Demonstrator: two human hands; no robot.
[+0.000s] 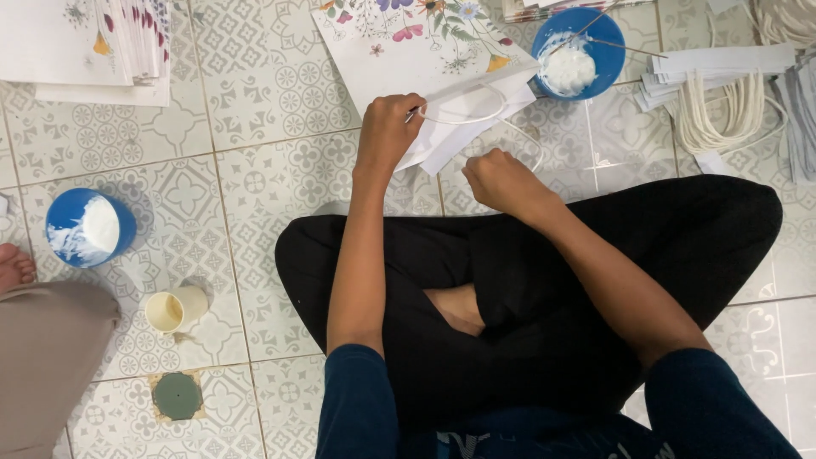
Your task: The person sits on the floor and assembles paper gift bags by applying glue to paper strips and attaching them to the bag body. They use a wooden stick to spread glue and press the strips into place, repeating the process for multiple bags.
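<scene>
Person sits cross-legged on a tiled floor [255, 161], seen from above; work laid out just beyond the knees, upper centre of frame.

Left hand [387, 127]: fingers closed in a pinch on a thin stick or brush, its tip at the folded top edge of a floral paper bag [399, 51]. The bag lies flat on the floor, printed face up, open end toward the person, probably so the inner flap is in easy reach.

Right hand [501, 180]: loosely curled, just below and right of the bag's mouth. A white cord handle [476, 117] loops out of the bag toward it; cannot tell whether the fingers actually grip the cord or anything else.

Blue bowl [595, 47] of white paste sits at upper right, touching the bag's corner, with a thin stick resting across it, close enough to dip without shifting.

Far upper right: bundle of white cords [722, 110] and paper strips [722, 61], stacked within arm's reach. Upper left: stack of printed sheets [93, 42].

Left side: second blue bowl [89, 228] with paste, a cream cup [176, 309], a round green floor drain [178, 396]. Another person's foot [15, 265] and grey garment at left edge.
</scene>
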